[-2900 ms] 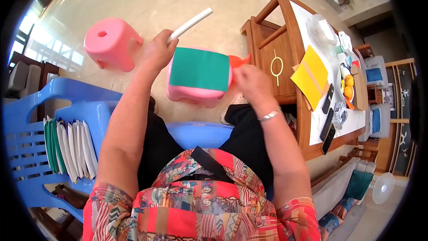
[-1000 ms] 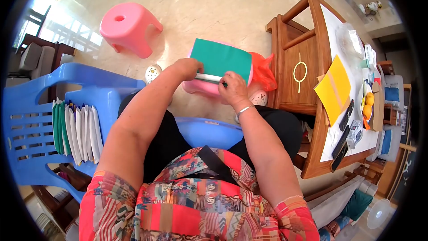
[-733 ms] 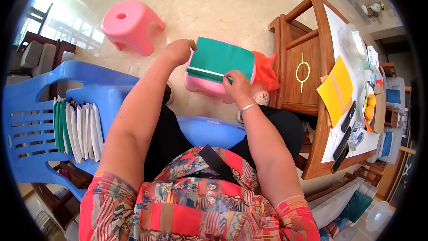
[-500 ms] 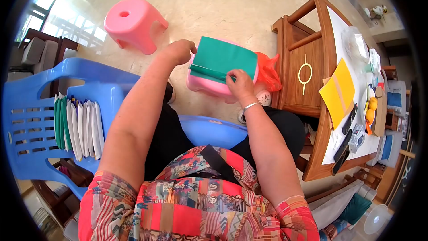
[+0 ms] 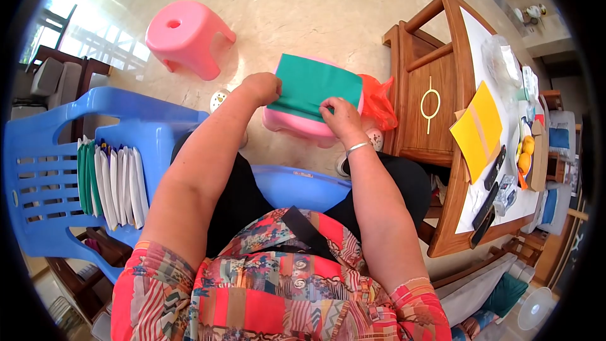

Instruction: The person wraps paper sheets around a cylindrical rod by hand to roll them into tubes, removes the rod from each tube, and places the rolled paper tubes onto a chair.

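Observation:
A green sheet (image 5: 319, 84), which could be paper or cloth, lies over a pink plastic stool (image 5: 297, 124) in front of my knees. At the sheet's left edge, the curled fingers of my left hand (image 5: 262, 86) are closed on its margin; the fingertips are partly hidden. My right hand (image 5: 343, 117), with a silver bangle at the wrist, pinches the near edge right of its middle. Along that near side runs a narrow crease or strip between the two hands. The sheet's far part rests flat.
Left of me, a blue plastic chair (image 5: 113, 104) holds a row of white and green folded pieces (image 5: 117, 183). Another pink stool (image 5: 186, 35) stands beyond. A red plastic bag (image 5: 379, 104) sits beside a wooden table (image 5: 435, 240) bearing yellow sheets (image 5: 478, 129) and remote controls (image 5: 485, 211).
The raised fold along the sheet's near edge now lies flatter. My left hand has moved slightly nearer and right, onto the sheet's left edge. A shoe now shows beside my left forearm.

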The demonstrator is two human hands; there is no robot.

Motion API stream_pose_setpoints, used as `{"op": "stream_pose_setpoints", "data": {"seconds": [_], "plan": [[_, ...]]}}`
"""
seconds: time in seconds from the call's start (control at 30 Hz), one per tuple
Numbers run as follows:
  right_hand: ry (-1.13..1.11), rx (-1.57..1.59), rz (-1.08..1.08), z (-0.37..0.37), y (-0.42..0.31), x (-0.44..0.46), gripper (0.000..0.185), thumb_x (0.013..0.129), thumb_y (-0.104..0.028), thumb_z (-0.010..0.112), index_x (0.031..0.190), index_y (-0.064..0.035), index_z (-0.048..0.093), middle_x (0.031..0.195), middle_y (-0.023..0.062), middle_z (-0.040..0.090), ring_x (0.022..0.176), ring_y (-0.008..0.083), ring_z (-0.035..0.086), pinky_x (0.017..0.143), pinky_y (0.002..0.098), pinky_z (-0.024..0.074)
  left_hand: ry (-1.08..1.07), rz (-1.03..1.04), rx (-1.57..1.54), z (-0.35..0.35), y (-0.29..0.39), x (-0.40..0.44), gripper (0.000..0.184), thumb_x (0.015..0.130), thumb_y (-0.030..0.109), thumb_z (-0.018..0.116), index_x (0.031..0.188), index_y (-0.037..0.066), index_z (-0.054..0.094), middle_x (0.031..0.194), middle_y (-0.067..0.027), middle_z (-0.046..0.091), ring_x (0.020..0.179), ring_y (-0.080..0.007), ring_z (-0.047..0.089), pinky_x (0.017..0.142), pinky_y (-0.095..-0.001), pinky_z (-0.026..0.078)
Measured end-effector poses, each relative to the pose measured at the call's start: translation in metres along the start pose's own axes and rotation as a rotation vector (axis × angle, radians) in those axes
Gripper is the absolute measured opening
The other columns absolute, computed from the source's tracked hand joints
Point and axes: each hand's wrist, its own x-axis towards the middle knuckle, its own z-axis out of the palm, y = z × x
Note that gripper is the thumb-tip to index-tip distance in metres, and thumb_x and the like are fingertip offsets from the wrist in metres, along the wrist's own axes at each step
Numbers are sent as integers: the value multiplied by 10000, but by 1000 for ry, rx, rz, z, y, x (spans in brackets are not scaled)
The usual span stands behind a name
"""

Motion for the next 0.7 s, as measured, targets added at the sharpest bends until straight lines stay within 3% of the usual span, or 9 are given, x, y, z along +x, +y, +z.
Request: {"op": "stream_pose_setpoints", "data": {"seconds": [0.23,0.33,0.43,0.53,0.7], "plan": [[-11,5,13,2,4,1,155,882,-220,719,971,-98,754,1005,140,725,969,348,689,857,447,550,-10,-61,-45,0,2,0,212,845,157,645,1029,159,750,1027,-68,758,989,-274,717,839,-403,568],[13,20,6,3,4,1,167,881,-216,729,997,-97,746,1005,135,728,971,345,690,861,447,550,41,-85,-52,3,3,1,199,811,180,676,988,132,753,985,-113,740,961,-301,709,845,-410,563],[53,41,18,5,5,2,178,871,-210,744,1009,-98,739,992,128,725,967,341,687,858,449,547,302,101,15,10,7,0,191,791,169,697,974,137,737,979,-106,713,949,-307,698,830,-424,562],[102,-47,-33,6,5,2,166,856,-213,761,974,-99,739,976,120,714,975,327,677,866,448,537,308,276,-51,11,21,-4,173,779,169,711,949,134,717,984,-102,686,934,-313,689,822,-432,560],[166,-209,-133,8,6,1,127,847,-234,765,882,-115,740,952,101,700,992,293,659,898,437,507,241,219,131,29,26,-2,240,755,152,749,988,150,689,1015,-77,687,1020,-290,675,873,-431,544]]}}
